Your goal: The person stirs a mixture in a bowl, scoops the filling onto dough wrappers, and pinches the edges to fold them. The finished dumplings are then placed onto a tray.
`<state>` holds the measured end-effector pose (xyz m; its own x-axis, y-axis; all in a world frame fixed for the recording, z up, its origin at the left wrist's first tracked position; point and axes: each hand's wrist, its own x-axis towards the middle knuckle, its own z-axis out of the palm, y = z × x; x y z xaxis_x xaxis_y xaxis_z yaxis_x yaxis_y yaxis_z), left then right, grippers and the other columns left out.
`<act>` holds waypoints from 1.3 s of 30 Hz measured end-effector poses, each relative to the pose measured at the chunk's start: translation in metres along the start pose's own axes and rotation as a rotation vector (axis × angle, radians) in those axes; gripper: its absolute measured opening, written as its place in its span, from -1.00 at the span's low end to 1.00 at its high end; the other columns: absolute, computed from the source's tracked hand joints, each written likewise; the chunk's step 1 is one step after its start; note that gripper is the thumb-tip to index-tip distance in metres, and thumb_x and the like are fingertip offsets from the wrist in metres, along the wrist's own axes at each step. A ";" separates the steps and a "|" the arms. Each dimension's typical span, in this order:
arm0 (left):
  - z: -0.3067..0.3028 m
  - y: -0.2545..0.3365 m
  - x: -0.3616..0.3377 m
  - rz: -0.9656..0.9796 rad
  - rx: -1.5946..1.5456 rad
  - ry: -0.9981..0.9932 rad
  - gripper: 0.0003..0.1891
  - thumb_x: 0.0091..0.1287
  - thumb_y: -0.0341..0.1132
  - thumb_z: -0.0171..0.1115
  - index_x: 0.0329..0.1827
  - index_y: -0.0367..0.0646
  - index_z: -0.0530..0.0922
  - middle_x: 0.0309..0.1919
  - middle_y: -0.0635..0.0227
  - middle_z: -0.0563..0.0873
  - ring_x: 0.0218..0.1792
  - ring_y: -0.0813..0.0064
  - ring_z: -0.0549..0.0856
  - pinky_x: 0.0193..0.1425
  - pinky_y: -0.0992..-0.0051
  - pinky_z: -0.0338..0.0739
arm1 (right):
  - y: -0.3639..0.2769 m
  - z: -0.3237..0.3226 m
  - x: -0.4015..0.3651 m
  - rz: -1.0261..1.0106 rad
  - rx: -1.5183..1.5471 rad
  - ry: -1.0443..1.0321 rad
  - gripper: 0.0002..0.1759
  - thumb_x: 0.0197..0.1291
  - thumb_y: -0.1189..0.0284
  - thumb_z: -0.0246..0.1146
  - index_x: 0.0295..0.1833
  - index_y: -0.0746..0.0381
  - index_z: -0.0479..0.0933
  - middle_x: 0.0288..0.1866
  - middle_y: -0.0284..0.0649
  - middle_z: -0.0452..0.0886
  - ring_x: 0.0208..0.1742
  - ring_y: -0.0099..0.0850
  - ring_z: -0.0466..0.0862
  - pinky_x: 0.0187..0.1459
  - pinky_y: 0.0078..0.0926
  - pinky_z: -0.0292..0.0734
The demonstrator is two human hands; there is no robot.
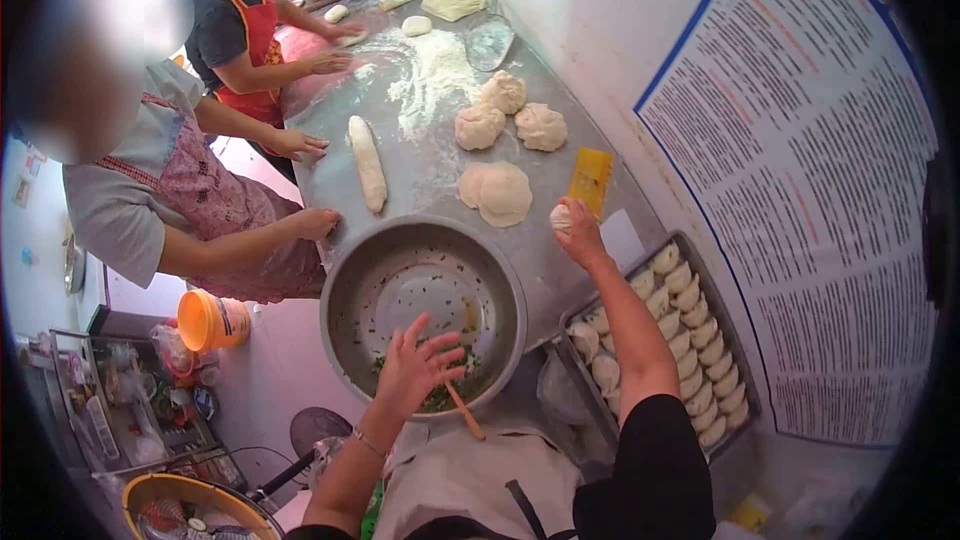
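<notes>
The dough piece (561, 217) is pinched in the right hand (582, 237), just near the flat rounds (497, 192). The left hand (415, 365) hovers spread and empty over the bowl (345, 290) at the near edge of the table (420, 165). The tray (745, 395) lines the right wall.

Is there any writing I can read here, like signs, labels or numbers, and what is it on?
Wall poster: rows of dense print inside a blue border, all too small to read.
Orange tub: pale label, too blurred to read.
Yellow card: no legible print.
</notes>
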<state>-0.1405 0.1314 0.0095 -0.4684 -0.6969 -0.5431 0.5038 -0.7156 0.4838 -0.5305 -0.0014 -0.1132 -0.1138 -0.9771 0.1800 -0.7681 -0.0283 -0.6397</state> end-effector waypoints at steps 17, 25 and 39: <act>-0.030 -0.013 -0.026 0.116 -0.166 0.268 -0.34 0.61 0.08 -0.14 0.65 0.04 -0.01 0.29 0.03 0.53 0.17 0.16 0.66 0.29 0.12 0.58 | 0.017 0.140 0.096 -0.334 0.055 0.030 -0.79 0.06 0.40 0.36 -0.16 0.14 0.75 0.02 -0.08 0.71 0.10 -0.08 0.65 0.20 -0.15 0.52; -0.051 -0.021 -0.019 0.160 -0.159 0.141 -0.40 0.60 0.04 -0.06 0.57 -0.08 0.17 0.26 0.11 0.56 0.23 0.25 0.62 0.33 0.21 0.57 | 0.034 0.094 0.125 0.744 1.634 -0.073 -0.57 0.45 0.24 0.01 0.26 0.25 0.48 0.23 -0.21 0.59 0.21 -0.27 0.60 0.31 -0.15 0.46; -0.113 0.006 0.010 0.338 -0.362 0.071 -0.60 0.55 -0.25 0.11 0.36 -0.23 0.44 0.25 0.15 0.62 0.20 0.20 0.69 0.23 0.12 0.66 | -0.280 0.026 -0.113 -0.485 0.298 -0.476 -0.83 0.17 0.51 0.29 -0.11 0.23 0.64 -0.08 -0.11 0.72 -0.03 -0.09 0.71 0.07 -0.19 0.56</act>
<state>-0.0602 0.1258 -0.0703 -0.1912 -0.8733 -0.4481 0.8443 -0.3791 0.3786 -0.2864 0.1117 0.0260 0.5323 -0.8240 0.1942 -0.4516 -0.4704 -0.7581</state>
